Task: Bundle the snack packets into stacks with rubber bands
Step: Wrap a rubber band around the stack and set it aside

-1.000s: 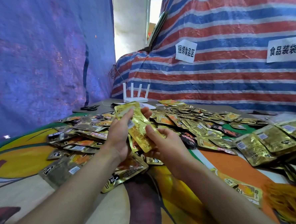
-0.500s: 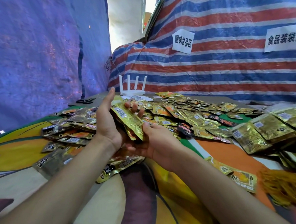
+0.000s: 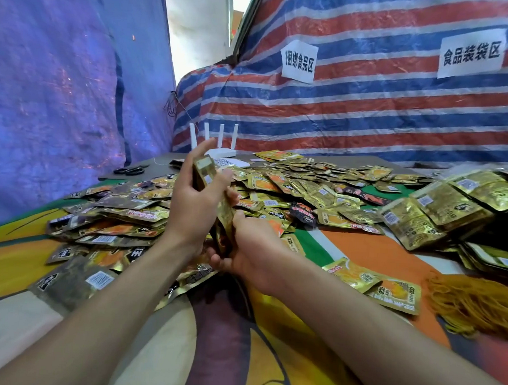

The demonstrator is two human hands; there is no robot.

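A thin stack of gold snack packets [image 3: 214,196] stands on edge between my hands, above the table. My left hand [image 3: 197,206] clasps its upper half with the thumb raised. My right hand [image 3: 255,246] grips its lower end from the right. Loose gold and brown packets [image 3: 291,188] cover the table behind and to the left of the hands. A heap of tan rubber bands [image 3: 475,301] lies at the right, apart from both hands. No band is visible on the held stack.
Bigger gold packets [image 3: 442,209] are piled at the far right. A white router [image 3: 219,148] and black scissors [image 3: 129,170] sit at the back left. A colourful cloth [image 3: 237,340] covers the near table. Tarpaulin walls close in the left and back.
The held packets have turned from lying flat in my hands to standing on edge, squared together. My right hand has shifted down to the stack's lower end.
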